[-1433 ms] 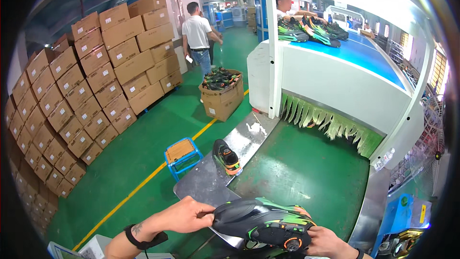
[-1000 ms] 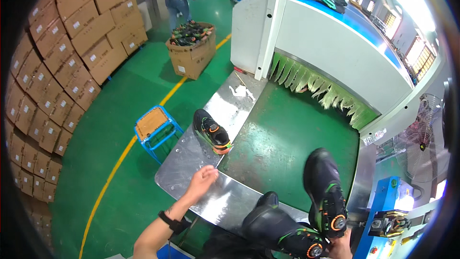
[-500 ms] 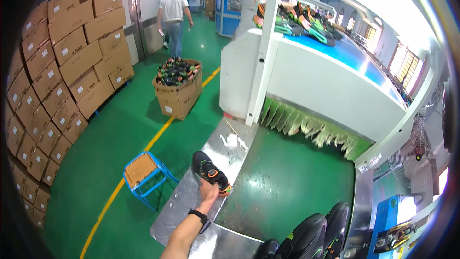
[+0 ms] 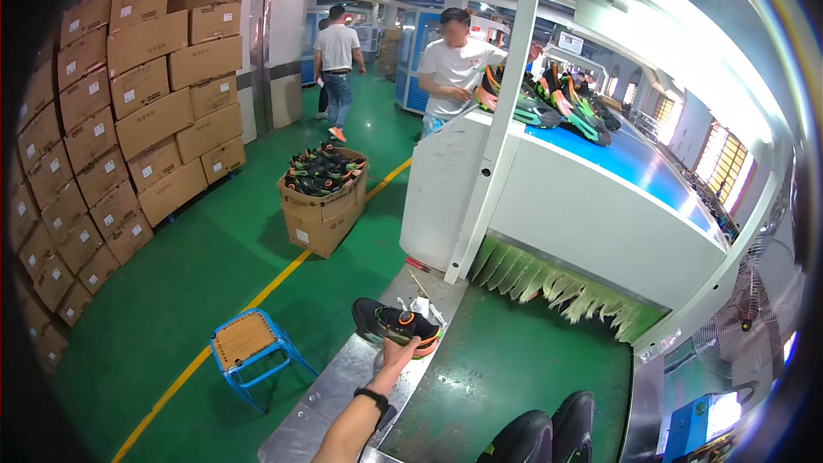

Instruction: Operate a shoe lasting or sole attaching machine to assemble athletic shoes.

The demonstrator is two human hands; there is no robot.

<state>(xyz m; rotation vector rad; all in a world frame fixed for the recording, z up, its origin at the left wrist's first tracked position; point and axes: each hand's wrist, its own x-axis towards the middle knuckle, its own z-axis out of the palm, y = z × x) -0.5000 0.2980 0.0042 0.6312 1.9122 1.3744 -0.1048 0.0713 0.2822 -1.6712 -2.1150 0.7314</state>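
My left hand, a dark band on its wrist, reaches in from the lower edge. Its fingers are closed round the heel end of a black sports shoe with orange and green trim. The toe points left, over a narrow metal ledge; whether the sole touches the ledge I cannot tell. Just beyond the shoe lie white scraps and a thin stick. At the lower right, more black shoes are cut off by the picture's edge. My right hand does not show.
A blue-framed stool stands left of the ledge. Beyond it is a carton full of shoes. Stacked boxes line the left. A white machine with a blue belt carries shoes; a person stands behind it, another walks farther off.
The view has tipped upward, so the scene sits lower. My left hand still grips the shoe, now turned more sideways and nearer the white scraps. The person behind the machine shows more fully.
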